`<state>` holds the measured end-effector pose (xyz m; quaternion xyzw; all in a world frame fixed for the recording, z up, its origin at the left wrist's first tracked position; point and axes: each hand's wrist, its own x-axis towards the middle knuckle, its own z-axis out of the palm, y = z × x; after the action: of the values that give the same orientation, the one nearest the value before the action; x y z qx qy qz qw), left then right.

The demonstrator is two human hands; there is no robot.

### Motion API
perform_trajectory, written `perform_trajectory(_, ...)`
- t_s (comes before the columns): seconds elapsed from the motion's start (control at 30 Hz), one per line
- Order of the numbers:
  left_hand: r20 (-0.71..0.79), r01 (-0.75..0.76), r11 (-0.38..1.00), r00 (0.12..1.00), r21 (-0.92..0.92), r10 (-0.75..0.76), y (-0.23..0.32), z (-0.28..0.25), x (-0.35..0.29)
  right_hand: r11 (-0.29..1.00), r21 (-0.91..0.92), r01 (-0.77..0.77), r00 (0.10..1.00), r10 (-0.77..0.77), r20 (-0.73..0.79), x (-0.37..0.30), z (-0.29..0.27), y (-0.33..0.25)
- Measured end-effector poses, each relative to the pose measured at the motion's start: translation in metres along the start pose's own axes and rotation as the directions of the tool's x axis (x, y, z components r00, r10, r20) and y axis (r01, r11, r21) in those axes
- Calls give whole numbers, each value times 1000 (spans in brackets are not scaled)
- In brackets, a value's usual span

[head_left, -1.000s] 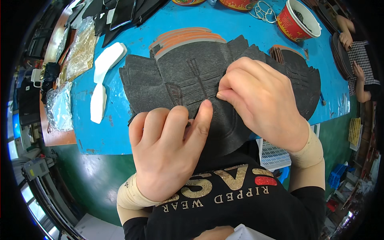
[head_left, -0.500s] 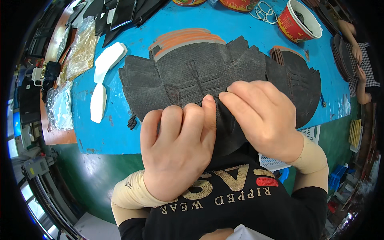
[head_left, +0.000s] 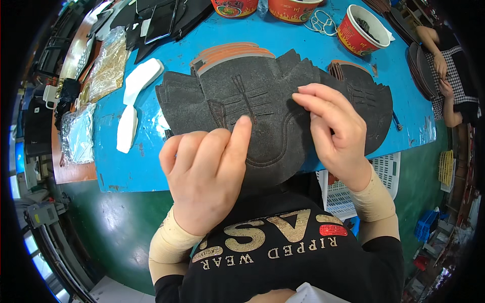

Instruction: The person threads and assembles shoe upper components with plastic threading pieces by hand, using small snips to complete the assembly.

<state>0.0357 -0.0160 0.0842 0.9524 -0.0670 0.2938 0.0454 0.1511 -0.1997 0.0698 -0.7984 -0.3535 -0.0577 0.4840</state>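
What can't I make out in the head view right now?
All in the head view:
- Left hand: its own curled fingers hide what lies beneath them, so any grip on the dark stitched piece is unclear.
- Right hand: anything as thin as a thread at its fingertips is too small to tell.
- Leftmost red bowl: contents cut off by the top edge.
- White basket: partly hidden by the right forearm.

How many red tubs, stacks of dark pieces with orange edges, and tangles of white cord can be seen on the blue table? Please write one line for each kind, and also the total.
Red tubs: 3
Stacks of dark pieces: 2
Tangle of white cord: 1
Total: 6
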Motion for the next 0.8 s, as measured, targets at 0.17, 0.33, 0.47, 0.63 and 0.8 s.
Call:
perform_trajectory(0.17,-67,60,957,994,-285,-82,7,-14,-17,860,-341,380,922,-383,61,2,10,-5)
perform_trajectory(0.33,-87,103,932,986,-347,-142,-1,-12,-41,848,-365,385,923,-358,142,0,9,-9)
perform_trajectory(0.47,-97,118,898,980,-424,-174,-2,-13,-49,829,-407,383,924,-339,179,3,8,-13)
perform_trajectory(0.63,-103,128,901,977,-415,-187,-1,-11,-49,834,-374,405,914,-385,132,6,7,-7)
perform_trajectory(0.8,-86,137,974,984,-180,-154,-5,-13,-29,875,-303,378,926,-364,104,11,10,-14)
